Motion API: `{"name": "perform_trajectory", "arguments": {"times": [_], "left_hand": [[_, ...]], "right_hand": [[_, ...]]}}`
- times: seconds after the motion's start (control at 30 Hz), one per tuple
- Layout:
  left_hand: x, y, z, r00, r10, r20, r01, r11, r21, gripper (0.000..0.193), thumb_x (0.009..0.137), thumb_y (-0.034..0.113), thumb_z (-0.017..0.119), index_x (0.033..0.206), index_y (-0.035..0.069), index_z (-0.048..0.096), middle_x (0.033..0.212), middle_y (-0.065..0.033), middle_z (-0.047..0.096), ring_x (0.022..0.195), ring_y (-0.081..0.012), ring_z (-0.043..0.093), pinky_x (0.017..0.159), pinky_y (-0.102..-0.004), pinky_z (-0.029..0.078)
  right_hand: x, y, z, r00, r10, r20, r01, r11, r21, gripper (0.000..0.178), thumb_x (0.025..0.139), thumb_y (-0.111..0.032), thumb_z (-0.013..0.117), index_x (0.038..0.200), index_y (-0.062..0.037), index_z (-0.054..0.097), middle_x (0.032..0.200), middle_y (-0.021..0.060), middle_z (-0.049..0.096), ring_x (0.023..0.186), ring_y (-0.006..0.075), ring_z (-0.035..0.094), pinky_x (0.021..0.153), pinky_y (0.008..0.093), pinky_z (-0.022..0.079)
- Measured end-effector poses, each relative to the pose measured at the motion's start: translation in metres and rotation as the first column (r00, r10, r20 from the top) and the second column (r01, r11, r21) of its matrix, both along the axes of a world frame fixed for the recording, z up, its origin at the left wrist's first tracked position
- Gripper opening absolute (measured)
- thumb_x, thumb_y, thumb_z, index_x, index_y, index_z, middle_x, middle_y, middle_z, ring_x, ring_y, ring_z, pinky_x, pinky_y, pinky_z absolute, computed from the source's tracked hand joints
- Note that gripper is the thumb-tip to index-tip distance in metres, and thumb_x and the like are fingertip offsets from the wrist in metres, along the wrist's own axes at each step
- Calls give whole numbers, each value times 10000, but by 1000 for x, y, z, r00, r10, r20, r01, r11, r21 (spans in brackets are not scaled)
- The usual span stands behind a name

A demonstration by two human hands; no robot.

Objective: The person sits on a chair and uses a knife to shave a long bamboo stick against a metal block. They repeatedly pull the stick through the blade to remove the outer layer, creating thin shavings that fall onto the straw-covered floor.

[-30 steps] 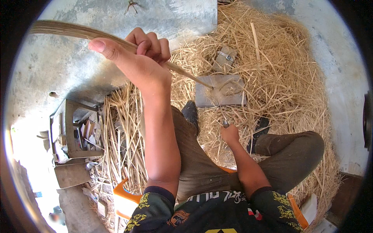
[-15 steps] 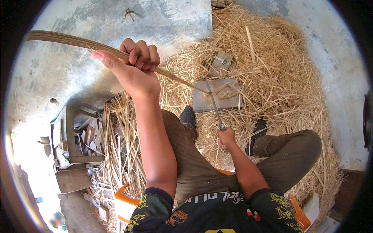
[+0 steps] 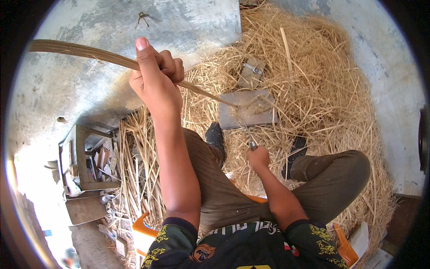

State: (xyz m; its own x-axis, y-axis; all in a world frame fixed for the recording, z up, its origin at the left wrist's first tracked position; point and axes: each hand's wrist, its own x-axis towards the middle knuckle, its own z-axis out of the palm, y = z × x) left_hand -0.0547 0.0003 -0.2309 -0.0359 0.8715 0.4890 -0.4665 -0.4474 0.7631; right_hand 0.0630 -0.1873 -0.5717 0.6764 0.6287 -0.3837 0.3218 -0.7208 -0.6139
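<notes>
2 hands in view, both busy. L hand (image 3: pixel 156 74) is raised, fingers curled round 1 long brown strip (image 3: pixel 85 51), thumb pointing up. Strip runs from upper L, thru the fist, down to 1 grey slab (image 3: pixel 230 119), where its thin end lies nr the slab's middle. R hand (image 3: pixel 259 158) is low, clenched on the handle of 1 knife (image 3: pixel 253 145); its thin blade points up over the slab to the strip's end. Too fine to tell if blade & strip touch.

Slab sits on 1 big straw pile (image 3: pixel 322 85), w/ some loose bits on top of it. Just beyond: 1 small brown block (image 3: pixel 248 78) w/ 1 buckled strap. 1 wider pale stalk (image 3: pixel 285 47) lies up the pile. 2 dark-covered feet, L one (image 3: pixel 215 136) & R one (image 3: pixel 296 150), stand nr the slab, 1 per side. Far L: 1 wooden crate (image 3: pixel 80 157) holding scraps, w/ many uncut-looking stalks (image 3: pixel 134 166) beside it, too many to count. 2 orange chair arms (image 3: pixel 345 249), 1 each side of the person.
</notes>
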Motion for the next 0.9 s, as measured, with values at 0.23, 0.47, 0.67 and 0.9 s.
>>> {"name": "perform_trajectory", "arguments": {"times": [0.23,0.47,0.67,0.9], "left_hand": [[-2,0,0,1000,14,19,-14,1000,-3,551,1047,384,555,638,144,275,543,47,202,467,-70,161,442,-281,147],[7,-5,0,999,-13,38,13,1000,11,535,1050,332,560,627,141,295,527,41,237,446,-65,187,425,-276,153],[7,-3,1,997,-13,76,14,1000,-12,527,1050,307,564,622,136,307,527,41,240,443,-61,195,421,-274,152],[-2,-4,3,990,56,133,-39,991,-127,534,985,205,644,568,166,313,496,52,246,433,-59,182,419,-276,141]], "right_hand": [[6,43,75,998,35,-50,-11,911,413,278,820,-257,697,793,19,687,691,213,661,687,365,690,670,480,520],[14,8,-40,991,-71,-113,52,986,-159,316,806,-272,697,799,43,682,734,205,690,689,344,682,666,469,503],[9,24,21,998,-41,-50,42,999,9,312,799,-266,691,776,45,675,717,197,680,678,323,676,662,465,499],[7,44,62,990,96,-102,-42,900,434,333,830,-286,682,758,39,676,664,201,659,627,350,662,638,469,494]]}}
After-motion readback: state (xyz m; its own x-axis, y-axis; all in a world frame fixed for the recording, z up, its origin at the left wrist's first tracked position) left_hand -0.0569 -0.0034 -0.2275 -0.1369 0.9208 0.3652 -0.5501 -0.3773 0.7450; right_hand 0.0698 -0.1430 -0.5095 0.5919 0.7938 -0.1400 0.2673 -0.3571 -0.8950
